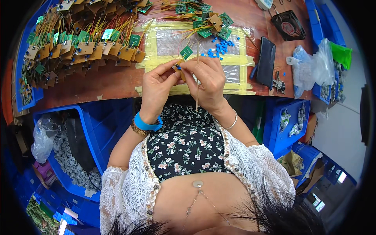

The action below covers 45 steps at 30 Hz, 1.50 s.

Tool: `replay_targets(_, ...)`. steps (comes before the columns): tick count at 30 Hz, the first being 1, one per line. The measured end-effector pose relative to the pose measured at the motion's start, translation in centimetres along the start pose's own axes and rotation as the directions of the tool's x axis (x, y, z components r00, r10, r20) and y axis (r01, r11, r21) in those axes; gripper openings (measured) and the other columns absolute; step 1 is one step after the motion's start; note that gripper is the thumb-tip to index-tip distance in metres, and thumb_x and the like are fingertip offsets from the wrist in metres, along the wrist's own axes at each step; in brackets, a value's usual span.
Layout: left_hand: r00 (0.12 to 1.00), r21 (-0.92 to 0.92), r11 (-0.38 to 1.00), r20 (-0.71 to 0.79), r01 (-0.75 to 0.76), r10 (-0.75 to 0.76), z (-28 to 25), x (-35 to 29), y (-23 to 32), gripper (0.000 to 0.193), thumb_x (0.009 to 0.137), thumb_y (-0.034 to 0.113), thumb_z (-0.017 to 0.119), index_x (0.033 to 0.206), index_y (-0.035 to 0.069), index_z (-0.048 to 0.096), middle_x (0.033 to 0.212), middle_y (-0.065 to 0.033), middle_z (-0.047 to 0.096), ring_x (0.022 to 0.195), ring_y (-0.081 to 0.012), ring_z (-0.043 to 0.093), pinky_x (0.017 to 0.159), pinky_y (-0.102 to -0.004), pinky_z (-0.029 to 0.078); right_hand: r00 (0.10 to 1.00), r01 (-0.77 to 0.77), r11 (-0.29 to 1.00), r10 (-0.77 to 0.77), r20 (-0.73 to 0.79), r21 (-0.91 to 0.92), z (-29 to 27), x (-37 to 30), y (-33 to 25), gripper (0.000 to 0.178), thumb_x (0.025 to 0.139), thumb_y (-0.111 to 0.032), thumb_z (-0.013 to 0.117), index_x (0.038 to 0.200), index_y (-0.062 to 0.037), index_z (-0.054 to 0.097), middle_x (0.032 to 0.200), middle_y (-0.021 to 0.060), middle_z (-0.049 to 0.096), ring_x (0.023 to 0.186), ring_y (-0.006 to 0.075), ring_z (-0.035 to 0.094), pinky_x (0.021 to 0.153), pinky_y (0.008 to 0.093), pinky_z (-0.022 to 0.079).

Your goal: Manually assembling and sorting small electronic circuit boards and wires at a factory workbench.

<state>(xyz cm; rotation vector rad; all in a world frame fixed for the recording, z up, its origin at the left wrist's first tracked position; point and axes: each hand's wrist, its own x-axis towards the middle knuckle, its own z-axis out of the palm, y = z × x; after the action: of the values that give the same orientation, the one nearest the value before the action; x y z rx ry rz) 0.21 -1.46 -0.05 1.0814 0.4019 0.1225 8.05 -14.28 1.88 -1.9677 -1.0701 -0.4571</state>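
My left hand (157, 84) is closed on the edge of a small brown circuit board (182, 76). A green circuit board (186, 52) stands just above the fingers and seems joined to it by thin wires. My right hand (209, 80) is closed too, its thumb and index finger pinched at a small blue piece (179, 67) on the brown board. A thin wooden stick (197, 102) runs upright through the right hand's fingers. Beyond the hands lie loose small blue caps (221, 47). The fingers partly hide the brown board.
Rows of wired brown and green boards (84, 49) cover the table's left. More green boards (205, 31) lie at the back. A phone (266, 60), a fan (288, 25) and plastic bags (313, 64) are at right. Blue crates (105, 125) stand below the table edge.
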Motion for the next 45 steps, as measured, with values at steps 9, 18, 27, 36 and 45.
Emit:
replay_targets(9,0.999,0.03,0.999,0.02,-0.027,0.026,0.6,-0.2,0.5,0.03,0.09,-0.006,0.055,0.12,-0.006,0.059,0.097,-0.0093,0.065,0.084,-0.0132,0.065,0.078,-0.0256,0.057,1.0,-0.001,1.0,0.001,-0.001,-0.014,0.1,0.0,-0.2,0.022,0.068,0.002,0.073,0.088,-0.0057,0.066,0.079,0.0056,0.066,0.076,0.0241,0.062,0.068,0.0344,0.043)
replay_targets(18,0.999,0.011,1.0,0.023,-0.022,0.022,0.4,0.0,0.3,0.03,0.09,-0.005,0.056,0.119,-0.005,0.06,0.096,-0.0082,0.065,0.082,-0.0118,0.065,0.076,-0.0242,0.056,0.994,-0.11,0.993,0.111,-0.006,0.033,0.0,-0.3,-0.2,0.021,0.069,0.002,0.073,0.088,-0.004,0.067,0.08,0.0075,0.067,0.077,0.0255,0.062,0.07,0.0348,0.047)
replay_targets(27,1.0,0.036,0.999,0.015,-0.021,0.021,0.3,0.0,0.0,0.029,0.09,-0.004,0.057,0.118,-0.003,0.061,0.093,-0.0053,0.064,0.079,-0.0099,0.064,0.073,-0.0224,0.056,0.995,-0.099,0.994,0.099,-0.008,0.044,0.3,-0.4,-0.1,0.02,0.068,0.004,0.074,0.086,-0.004,0.068,0.08,0.0078,0.067,0.076,0.0248,0.062,0.068,0.0335,0.048)
replay_targets(36,1.0,0.009,1.0,-0.013,-0.011,0.011,0.4,-0.4,0.3,0.025,0.093,0.001,0.056,0.116,-0.003,0.062,0.096,-0.0064,0.065,0.08,-0.0109,0.065,0.073,-0.0233,0.057,0.996,-0.083,0.996,0.084,-0.027,0.042,0.4,-0.7,-0.4,0.019,0.068,0.004,0.074,0.084,-0.0036,0.068,0.077,0.0073,0.067,0.073,0.024,0.061,0.066,0.033,0.047)
replay_targets(45,0.992,0.051,0.995,-0.094,-0.083,0.087,-0.1,-0.8,1.6,0.02,0.094,0.008,0.058,0.106,-0.005,0.067,0.091,-0.0073,0.067,0.076,-0.012,0.065,0.067,-0.0247,0.058,1.0,-0.028,0.998,0.028,0.005,0.049,0.4,0.2,-1.5,0.021,0.069,0.006,0.072,0.087,-0.0027,0.067,0.079,0.0086,0.067,0.076,0.0245,0.062,0.068,0.0335,0.048)
